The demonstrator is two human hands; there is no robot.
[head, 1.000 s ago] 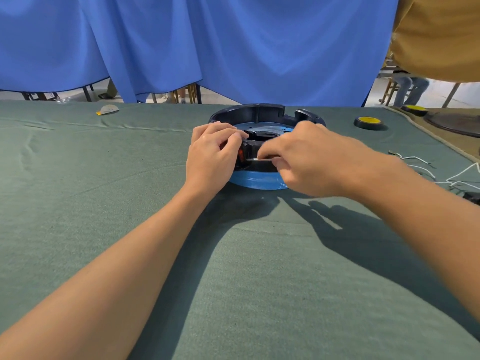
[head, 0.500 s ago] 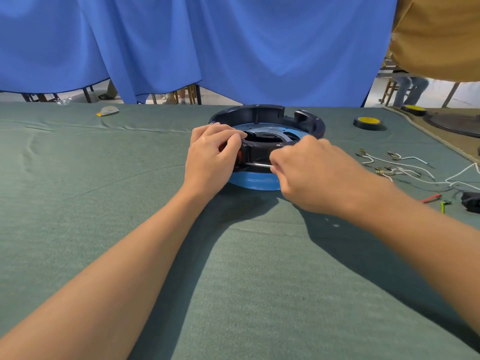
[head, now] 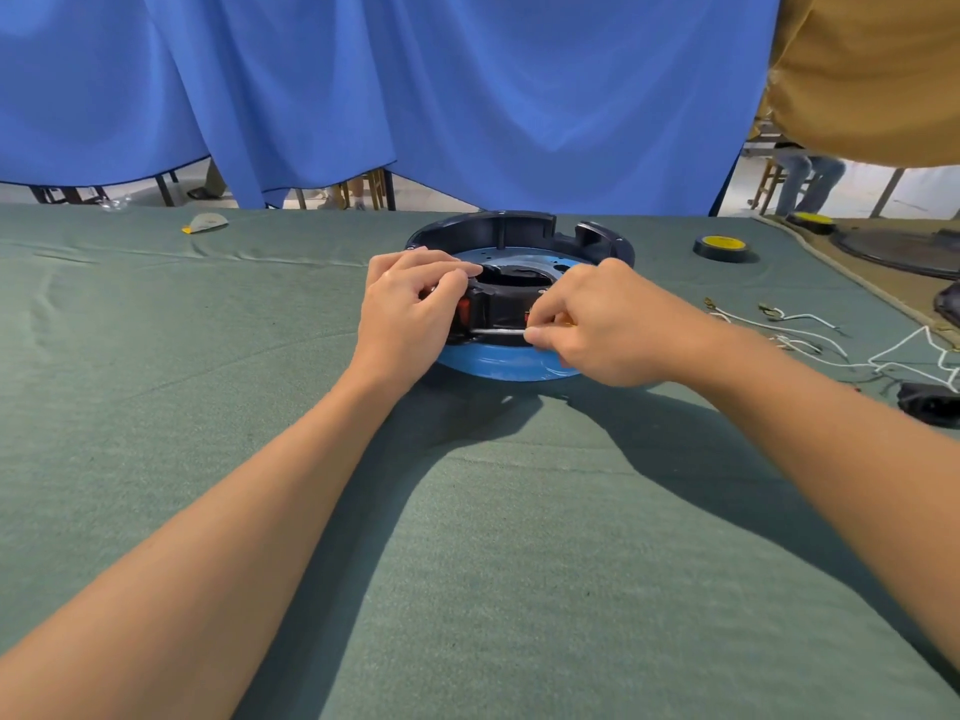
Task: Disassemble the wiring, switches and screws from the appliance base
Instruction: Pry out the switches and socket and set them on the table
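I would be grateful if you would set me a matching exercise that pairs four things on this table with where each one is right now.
Things
1. appliance base
2. screwdriver
3. tape roll
4. white wires

Places
A. lying loose on the green cloth, far to the right
B. flat on the cloth beyond the base's right side, untouched
C. mid-table, gripped by the left hand
D. pinched in the right hand, shaft pointing towards the left hand

Pairs: 1-C, 2-D, 3-B, 4-A
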